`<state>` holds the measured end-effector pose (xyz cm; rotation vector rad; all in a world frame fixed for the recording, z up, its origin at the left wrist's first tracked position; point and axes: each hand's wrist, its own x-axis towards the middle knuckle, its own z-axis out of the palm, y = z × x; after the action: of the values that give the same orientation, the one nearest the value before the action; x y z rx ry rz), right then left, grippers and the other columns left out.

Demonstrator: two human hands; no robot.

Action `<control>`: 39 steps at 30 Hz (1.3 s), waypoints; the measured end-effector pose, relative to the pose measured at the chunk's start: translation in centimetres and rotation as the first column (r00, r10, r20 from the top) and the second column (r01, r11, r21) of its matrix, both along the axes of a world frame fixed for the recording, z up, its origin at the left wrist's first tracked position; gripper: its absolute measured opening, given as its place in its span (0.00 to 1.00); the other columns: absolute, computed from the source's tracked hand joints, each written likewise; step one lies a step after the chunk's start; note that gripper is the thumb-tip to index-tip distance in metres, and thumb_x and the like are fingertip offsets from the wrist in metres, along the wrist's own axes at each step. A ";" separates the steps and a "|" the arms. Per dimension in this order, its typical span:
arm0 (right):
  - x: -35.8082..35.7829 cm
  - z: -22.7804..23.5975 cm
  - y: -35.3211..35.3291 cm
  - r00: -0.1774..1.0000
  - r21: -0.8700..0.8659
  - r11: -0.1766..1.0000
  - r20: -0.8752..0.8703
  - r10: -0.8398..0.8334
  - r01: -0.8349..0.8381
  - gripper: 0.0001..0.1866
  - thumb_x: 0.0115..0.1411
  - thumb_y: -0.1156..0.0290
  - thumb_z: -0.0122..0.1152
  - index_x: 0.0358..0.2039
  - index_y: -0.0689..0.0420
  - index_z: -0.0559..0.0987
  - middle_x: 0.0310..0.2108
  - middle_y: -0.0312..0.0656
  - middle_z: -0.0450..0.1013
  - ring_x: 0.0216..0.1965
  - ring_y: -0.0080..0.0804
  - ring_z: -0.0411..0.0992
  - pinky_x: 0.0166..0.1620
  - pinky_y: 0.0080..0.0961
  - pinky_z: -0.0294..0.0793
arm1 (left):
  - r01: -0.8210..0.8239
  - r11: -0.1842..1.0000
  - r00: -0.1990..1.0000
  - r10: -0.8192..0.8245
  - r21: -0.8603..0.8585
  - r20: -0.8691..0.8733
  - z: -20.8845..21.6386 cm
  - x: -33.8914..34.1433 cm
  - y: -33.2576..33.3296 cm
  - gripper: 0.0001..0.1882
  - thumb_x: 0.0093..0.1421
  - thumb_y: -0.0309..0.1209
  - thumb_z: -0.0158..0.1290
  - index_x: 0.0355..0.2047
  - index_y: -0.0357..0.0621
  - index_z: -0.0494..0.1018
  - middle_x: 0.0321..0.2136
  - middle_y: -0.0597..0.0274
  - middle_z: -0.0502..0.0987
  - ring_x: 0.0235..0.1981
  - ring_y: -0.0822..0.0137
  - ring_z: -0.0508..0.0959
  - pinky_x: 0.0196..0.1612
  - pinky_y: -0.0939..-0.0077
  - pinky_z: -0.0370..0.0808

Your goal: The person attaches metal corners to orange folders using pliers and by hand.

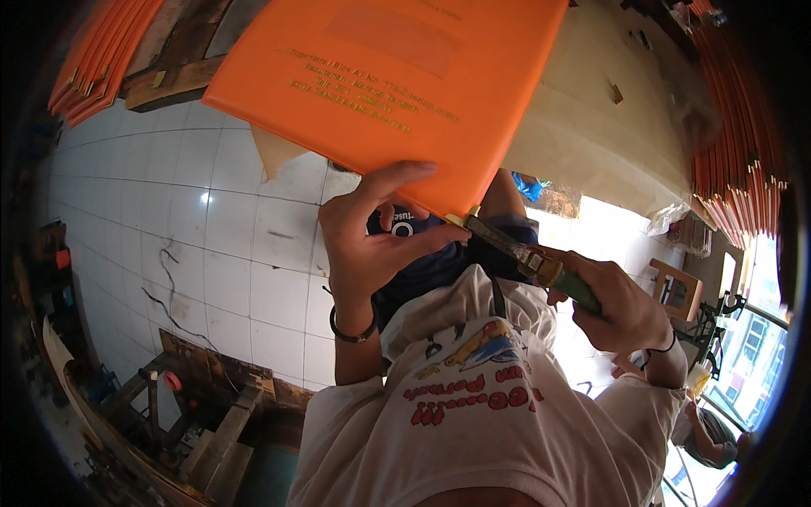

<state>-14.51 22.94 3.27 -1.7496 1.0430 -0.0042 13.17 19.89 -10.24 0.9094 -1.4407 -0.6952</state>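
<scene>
An orange folder (380,68) with gold lettering lies in front of me, one corner pointing toward my body. My left hand (367,228) grips its near edge, the index finger resting on the cover and the thumb stretched toward the corner. A small gold-coloured metal corner piece (460,220) sits at that corner. My right hand (621,300) is closed around the green handles of a pair of pliers (524,258). The jaws of the pliers meet the folder's corner at the metal piece; whether they are clamped on it is hard to make out.
The folder overlaps a table covered in brown paper (600,127). Stacks of orange folders stand at the far right (739,135) and far left (106,59). A wooden frame (224,431) is at lower left, on the white tiled floor (253,228). Another person (710,435) is at lower right.
</scene>
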 end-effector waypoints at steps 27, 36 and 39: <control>1.7 0.8 0.4 0.983 -0.161 0.983 -0.144 -0.113 0.089 0.22 0.56 0.78 0.61 0.53 0.62 0.73 0.30 0.54 0.79 0.31 0.52 0.80 0.33 0.39 0.77 | 0.019 0.996 0.999 -0.021 0.089 0.025 0.4 0.1 0.2 0.31 0.42 0.38 0.78 0.46 0.45 0.79 0.29 0.64 0.85 0.25 0.80 0.81 0.21 0.87 0.61; 1.1 -1.1 0.0 0.976 -0.053 0.994 -0.190 -0.106 0.097 0.16 0.61 0.70 0.62 0.48 0.61 0.75 0.26 0.56 0.78 0.30 0.54 0.79 0.34 0.42 0.77 | 0.002 0.999 1.000 -0.003 0.050 0.017 0.5 0.0 0.1 0.32 0.42 0.38 0.78 0.46 0.43 0.79 0.28 0.63 0.85 0.25 0.79 0.81 0.21 0.87 0.61; 1.0 -1.5 0.3 0.980 -0.057 0.992 -0.163 -0.117 0.109 0.14 0.62 0.69 0.61 0.46 0.61 0.76 0.26 0.56 0.77 0.30 0.55 0.78 0.34 0.42 0.76 | 0.010 1.000 0.999 -0.011 0.029 0.039 0.2 0.2 0.1 0.32 0.42 0.37 0.78 0.47 0.43 0.78 0.28 0.63 0.85 0.25 0.79 0.81 0.21 0.87 0.61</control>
<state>-13.47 23.23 1.79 -1.7544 1.2720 0.0467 13.33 19.95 -10.05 0.9425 -1.4743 -0.7108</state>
